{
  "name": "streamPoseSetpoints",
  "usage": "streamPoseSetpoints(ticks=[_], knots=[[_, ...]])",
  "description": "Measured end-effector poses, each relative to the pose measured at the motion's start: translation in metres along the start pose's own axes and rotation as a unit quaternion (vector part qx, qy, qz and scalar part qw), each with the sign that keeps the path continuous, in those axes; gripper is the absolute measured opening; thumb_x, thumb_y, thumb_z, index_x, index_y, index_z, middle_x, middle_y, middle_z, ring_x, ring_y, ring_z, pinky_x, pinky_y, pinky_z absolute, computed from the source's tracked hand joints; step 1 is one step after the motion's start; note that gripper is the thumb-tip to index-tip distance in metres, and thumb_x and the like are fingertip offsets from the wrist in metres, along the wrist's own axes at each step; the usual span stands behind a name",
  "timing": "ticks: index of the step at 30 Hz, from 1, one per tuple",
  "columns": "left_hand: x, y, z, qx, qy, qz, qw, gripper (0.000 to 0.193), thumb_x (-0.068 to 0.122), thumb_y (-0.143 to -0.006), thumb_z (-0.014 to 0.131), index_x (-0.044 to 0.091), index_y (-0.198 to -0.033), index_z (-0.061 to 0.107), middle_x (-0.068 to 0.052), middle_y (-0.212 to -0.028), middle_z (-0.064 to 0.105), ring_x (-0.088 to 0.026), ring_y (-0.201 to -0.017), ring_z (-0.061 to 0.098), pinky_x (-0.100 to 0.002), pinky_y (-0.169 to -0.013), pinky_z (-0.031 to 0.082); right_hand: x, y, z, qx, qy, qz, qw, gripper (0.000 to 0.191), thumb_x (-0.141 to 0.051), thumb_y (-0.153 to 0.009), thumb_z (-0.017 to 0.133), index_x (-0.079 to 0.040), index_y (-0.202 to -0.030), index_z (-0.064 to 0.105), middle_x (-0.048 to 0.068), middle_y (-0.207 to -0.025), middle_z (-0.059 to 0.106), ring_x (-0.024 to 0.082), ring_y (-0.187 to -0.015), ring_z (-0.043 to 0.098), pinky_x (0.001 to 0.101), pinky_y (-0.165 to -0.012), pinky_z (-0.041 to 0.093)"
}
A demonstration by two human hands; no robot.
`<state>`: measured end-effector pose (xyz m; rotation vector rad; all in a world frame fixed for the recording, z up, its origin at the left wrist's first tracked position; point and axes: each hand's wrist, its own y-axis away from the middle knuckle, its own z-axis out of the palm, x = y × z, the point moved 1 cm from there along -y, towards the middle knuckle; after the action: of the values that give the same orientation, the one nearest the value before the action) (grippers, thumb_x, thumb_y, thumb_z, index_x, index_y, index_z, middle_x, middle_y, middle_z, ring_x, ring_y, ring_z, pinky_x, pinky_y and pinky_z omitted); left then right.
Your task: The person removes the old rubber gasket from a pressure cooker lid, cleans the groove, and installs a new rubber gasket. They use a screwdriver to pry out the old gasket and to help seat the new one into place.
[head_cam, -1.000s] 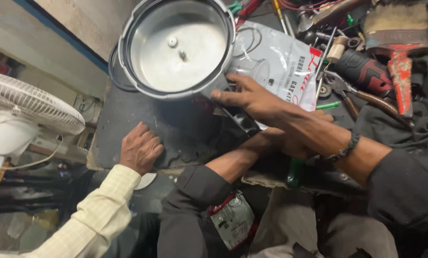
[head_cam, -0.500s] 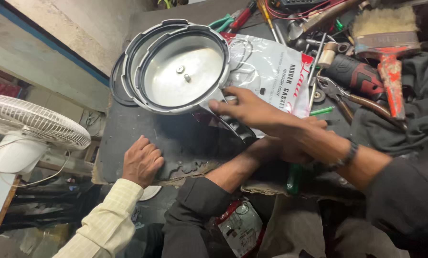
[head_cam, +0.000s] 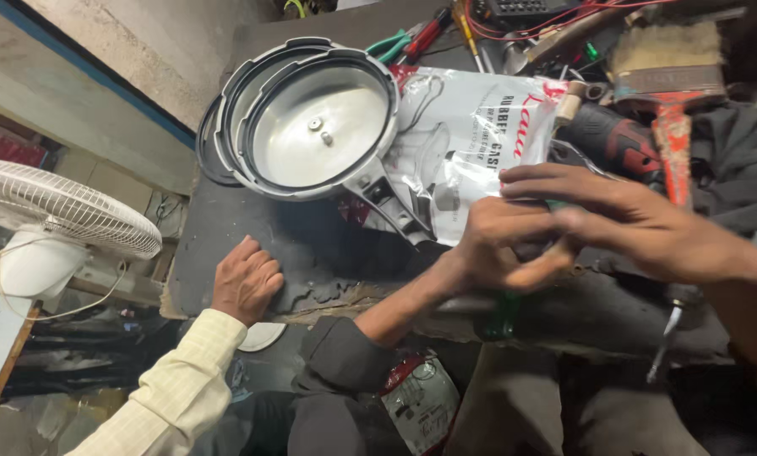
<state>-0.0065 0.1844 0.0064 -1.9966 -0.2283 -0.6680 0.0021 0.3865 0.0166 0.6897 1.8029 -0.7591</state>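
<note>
Both hands meet, blurred, over a glossy white plastic packet: left hand curled, right hand flat; what they grip, I cannot tell

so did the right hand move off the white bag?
Yes. The right hand left its spot near the pressure cooker lid, crossing the white bag toward the red-handled brush.

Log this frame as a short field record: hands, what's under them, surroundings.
left hand: fingers curled, meeting the right hand; anything held is hidden
right hand: spread flat over the left hand
nearest thing: white plastic packet on the dark workbench
beside it: pressure cooker lid, inner side up
other person's hand: resting on the bench edge
surroundings: paintbrush; white fan
</note>
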Motion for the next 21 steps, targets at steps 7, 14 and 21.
streamPoseSetpoints(ticks=[7, 14, 21], knots=[[0.019, 0.006, 0.007, 0.065, 0.061, -0.05, 0.995, 0.006, 0.007, -0.096, 0.071, 0.011, -0.097, 0.075, -0.001, -0.081, 0.068, -0.01, -0.062, 0.061, -0.022, -0.06, 0.046, 0.01, 0.017, -0.03, 0.03, 0.179, 0.09, 0.979, 0.074, -0.015, -0.081, 0.077, -0.019, -0.149, 0.049, 0.009, -0.114, 0.072, 0.028, -0.098, 0.072, 0.0404, -0.087, 0.062], [0.067, 0.015, -0.019, 0.396, -0.3, -0.069, 0.865, 0.016, 0.012, -0.099, 0.067, 0.008, -0.114, 0.07, -0.005, -0.118, 0.069, -0.018, -0.103, 0.066, -0.034, -0.091, 0.056, 0.004, 0.018, -0.014, 0.384, 0.453, -0.223, 0.773, 0.032, 0.002, -0.081, 0.06, 0.004, -0.109, 0.073, 0.019, -0.112, 0.069, 0.039, -0.111, 0.067, 0.0473, -0.1, 0.054], [-0.015, 0.092, -0.038, 0.471, 0.316, -0.332, 0.754, 0.031, 0.033, -0.106, 0.074, 0.011, -0.1, 0.051, 0.006, -0.084, 0.048, -0.011, -0.074, 0.048, -0.05, -0.081, 0.054, 0.031, 0.022, -0.017, 0.349, 0.487, -0.211, 0.773, 0.041, 0.008, -0.078, 0.062, 0.0, -0.116, 0.074, 0.015, -0.119, 0.07, 0.034, -0.115, 0.067, 0.0434, -0.102, 0.054]])
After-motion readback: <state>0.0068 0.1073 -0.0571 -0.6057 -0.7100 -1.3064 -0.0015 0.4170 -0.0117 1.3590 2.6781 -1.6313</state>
